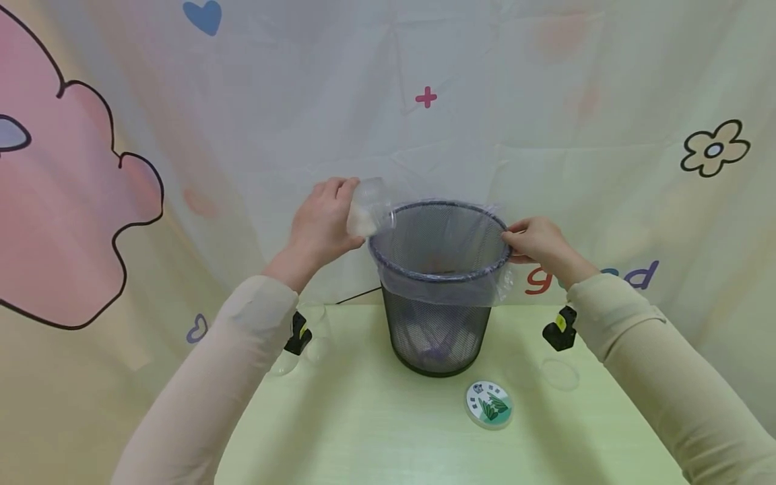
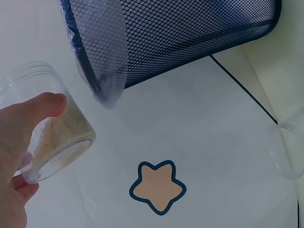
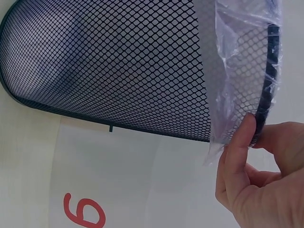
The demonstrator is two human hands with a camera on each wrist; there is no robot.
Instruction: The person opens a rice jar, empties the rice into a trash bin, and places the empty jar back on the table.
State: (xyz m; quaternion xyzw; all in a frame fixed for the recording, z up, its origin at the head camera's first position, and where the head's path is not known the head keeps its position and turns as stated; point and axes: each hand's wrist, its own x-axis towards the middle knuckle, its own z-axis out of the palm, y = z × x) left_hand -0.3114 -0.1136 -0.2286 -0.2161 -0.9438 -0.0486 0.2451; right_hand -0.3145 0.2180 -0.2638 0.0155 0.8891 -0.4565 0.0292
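Note:
My left hand [image 1: 324, 219] grips a clear plastic jar [image 1: 368, 209] and holds it tilted at the left side of the bin's rim. Pale, powdery-looking contents [image 2: 66, 126] lie inside the jar, as the left wrist view shows. A dark wire-mesh trash bin [image 1: 438, 330] stands upright on the table, lined with a thin translucent bag [image 1: 442, 289] folded over its rim. At the right, my right hand [image 1: 539, 246] pinches the bin's rim and the bag between thumb and fingers. The bag's folded edge [image 3: 225, 71] hangs outside the mesh.
A round lid with a green leaf print [image 1: 489, 405] lies in front of the bin on the pale table [image 1: 364, 431]. A clear ring-like piece [image 1: 560, 374] is at the right. Clear containers [image 1: 318, 340] stand partly behind my left arm. A printed curtain [image 1: 339, 101] hangs behind.

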